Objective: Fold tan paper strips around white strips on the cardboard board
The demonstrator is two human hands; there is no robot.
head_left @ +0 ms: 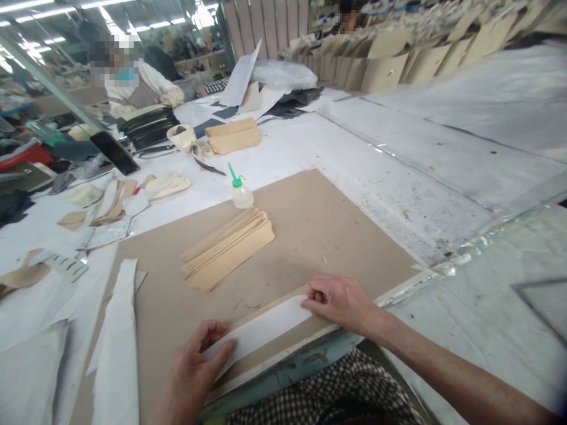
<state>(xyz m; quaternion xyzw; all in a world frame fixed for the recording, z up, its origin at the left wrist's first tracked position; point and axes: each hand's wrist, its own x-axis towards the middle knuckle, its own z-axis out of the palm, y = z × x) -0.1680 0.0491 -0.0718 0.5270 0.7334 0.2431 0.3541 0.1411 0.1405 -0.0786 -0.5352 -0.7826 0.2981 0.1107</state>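
A long white strip (261, 329) lies on a tan strip near the front edge of the brown cardboard sheet (310, 236). My left hand (195, 372) pinches the strip's near left end between thumb and fingers. My right hand (339, 301) has its fingers curled and pressed down on the strip's right end. Behind them sits a fanned stack of tan strips (228, 248). A small clear squeeze bottle with a green nozzle (241, 192) stands at the stack's far end.
White strips (117, 342) lie at the left of the cardboard. Loose tan and white pieces (110, 203), a black phone (115, 152) and a tan stack (233, 136) lie further back. A person (133, 82) sits at the far left. A glass panel (509, 283) lies at the right.
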